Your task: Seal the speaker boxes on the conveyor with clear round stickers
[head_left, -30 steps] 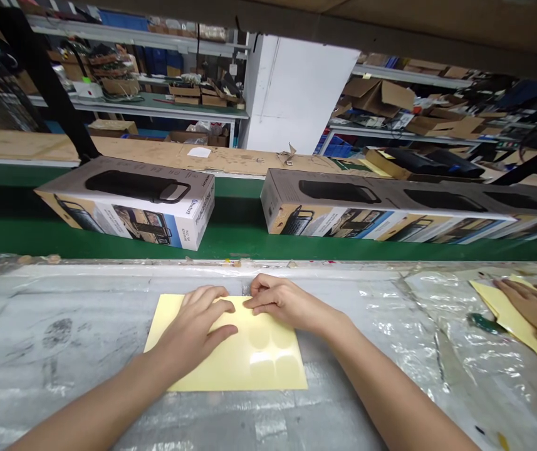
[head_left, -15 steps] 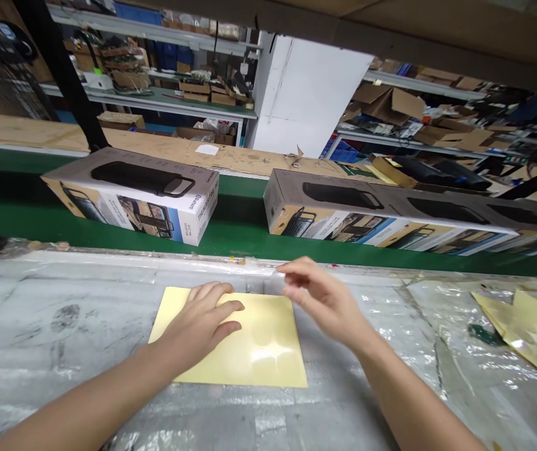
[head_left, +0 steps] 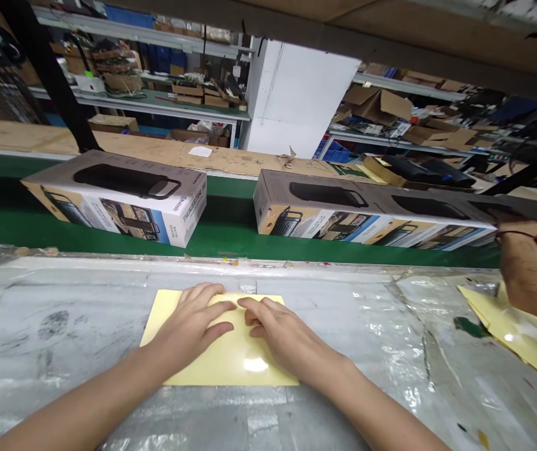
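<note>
A glossy yellow sheet [head_left: 212, 369] lies on the plastic-covered bench in front of me. My left hand [head_left: 195, 322] rests spread over its left half, fingers apart and holding nothing visible. Over the right half is my right hand [head_left: 280, 329], its index finger stretched toward the left fingertips and the other fingers loosely bent. A small gap shows between its index finger and thumb, and I see nothing held there. The right palm side is hidden.
Beyond the bench runs a green belt [head_left: 230, 232] carrying a printed box [head_left: 122, 194] on the left and a row of similar boxes [head_left: 315, 203] on the right. A co-worker's hand [head_left: 519, 235] is at that row. More yellow sheets [head_left: 531, 338] lie at right.
My right hand has moved left and down onto the sheet, close to my left hand. My left hand stays on the sheet. The co-worker's arm has come further into view at right.
</note>
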### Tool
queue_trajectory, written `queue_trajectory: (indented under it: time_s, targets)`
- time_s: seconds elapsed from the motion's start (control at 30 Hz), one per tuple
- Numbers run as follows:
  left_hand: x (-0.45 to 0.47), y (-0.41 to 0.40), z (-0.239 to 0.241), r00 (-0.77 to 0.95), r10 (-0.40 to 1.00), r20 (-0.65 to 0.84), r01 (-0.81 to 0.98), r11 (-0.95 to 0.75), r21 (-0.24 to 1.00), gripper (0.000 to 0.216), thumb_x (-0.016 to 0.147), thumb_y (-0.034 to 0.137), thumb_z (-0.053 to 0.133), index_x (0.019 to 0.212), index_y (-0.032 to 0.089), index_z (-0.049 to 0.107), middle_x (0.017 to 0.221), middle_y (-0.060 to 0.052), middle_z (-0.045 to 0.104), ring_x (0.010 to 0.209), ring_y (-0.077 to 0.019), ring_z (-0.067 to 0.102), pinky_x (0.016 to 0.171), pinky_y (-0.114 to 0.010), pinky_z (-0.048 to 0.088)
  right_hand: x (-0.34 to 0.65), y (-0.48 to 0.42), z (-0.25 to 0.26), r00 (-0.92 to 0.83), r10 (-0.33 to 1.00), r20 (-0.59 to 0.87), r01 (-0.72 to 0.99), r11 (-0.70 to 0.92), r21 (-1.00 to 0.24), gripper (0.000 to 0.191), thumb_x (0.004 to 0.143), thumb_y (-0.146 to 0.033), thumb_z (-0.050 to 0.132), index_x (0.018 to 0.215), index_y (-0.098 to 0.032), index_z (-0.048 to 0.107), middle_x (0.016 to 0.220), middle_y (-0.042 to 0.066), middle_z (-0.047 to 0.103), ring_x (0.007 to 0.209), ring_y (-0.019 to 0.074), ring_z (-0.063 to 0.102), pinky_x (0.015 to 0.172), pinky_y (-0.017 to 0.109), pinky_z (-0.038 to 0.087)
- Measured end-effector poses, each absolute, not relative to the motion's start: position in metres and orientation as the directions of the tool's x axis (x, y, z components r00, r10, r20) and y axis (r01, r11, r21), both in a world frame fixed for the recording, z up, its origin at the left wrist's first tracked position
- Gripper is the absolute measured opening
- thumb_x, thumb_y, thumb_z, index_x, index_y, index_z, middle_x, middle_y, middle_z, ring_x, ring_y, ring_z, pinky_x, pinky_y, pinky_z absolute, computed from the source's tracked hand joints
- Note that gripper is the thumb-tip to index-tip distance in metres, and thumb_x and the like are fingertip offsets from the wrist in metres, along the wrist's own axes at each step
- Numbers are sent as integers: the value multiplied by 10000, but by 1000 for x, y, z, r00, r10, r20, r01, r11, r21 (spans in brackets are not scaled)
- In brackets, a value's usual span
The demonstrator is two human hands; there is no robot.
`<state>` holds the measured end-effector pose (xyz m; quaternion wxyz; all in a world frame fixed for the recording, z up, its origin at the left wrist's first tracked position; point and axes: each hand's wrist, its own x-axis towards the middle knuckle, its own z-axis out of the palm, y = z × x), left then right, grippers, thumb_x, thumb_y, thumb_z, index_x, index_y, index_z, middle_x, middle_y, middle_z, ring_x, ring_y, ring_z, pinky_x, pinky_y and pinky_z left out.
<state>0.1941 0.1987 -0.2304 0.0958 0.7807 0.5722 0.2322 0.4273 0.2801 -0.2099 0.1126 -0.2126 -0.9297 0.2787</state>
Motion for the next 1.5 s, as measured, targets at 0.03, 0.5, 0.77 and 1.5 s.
queue_trajectory:
  time_s: [0.03, 0.5, 0.77, 1.5]
  targets:
    - [194, 199, -230, 237, 938, 251, 849, -326, 417, 214, 1010, 317, 593, 1191, 267, 695, 1309, -93, 606, 1232, -308, 541, 998, -473, 477, 427, 280, -210, -884, 458, 92, 336, 760, -556, 622, 929, 27, 492, 1460, -279, 388, 977, 35, 611, 918, 213, 615, 825, 358, 537]
    - [189, 201, -243, 226, 871, 436, 872, -381, 308, 254, 979, 439, 620, 1203, 354, 706, 1287, -52, 671, 1151, -277, 647, 891, -375, 600, 436, 272, -218, -903, 358, 236, 246, 884, -398, 518, 1007, -201, 532, 1498, -226, 368, 1128, 112, 650, 1098, 254, 579, 983, 387, 477]
    - [181, 207, -242, 291, 857, 425, 898, -398, 189, 319, 949, 488, 643, 1242, 374, 701, 1239, -54, 717, 1085, -277, 712, 820, -369, 655, 427, 281, -201, -897, 429, 110, 297, 766, -570, 596, 932, -330, 663, 1476, -297, 425, 1097, 68, 602, 1050, 241, 532, 989, 350, 433]
    - [188, 206, -243, 314, 877, 364, 905, -392, 163, 283, 928, 334, 704, 1210, 330, 683, 1356, -87, 637, 1201, -303, 634, 936, -427, 608, 436, 285, -230, -825, 485, 290, 247, 771, -587, 726, 717, 85, 536, 1328, -306, 539, 973, 36, 646, 986, 246, 623, 1014, 443, 504]
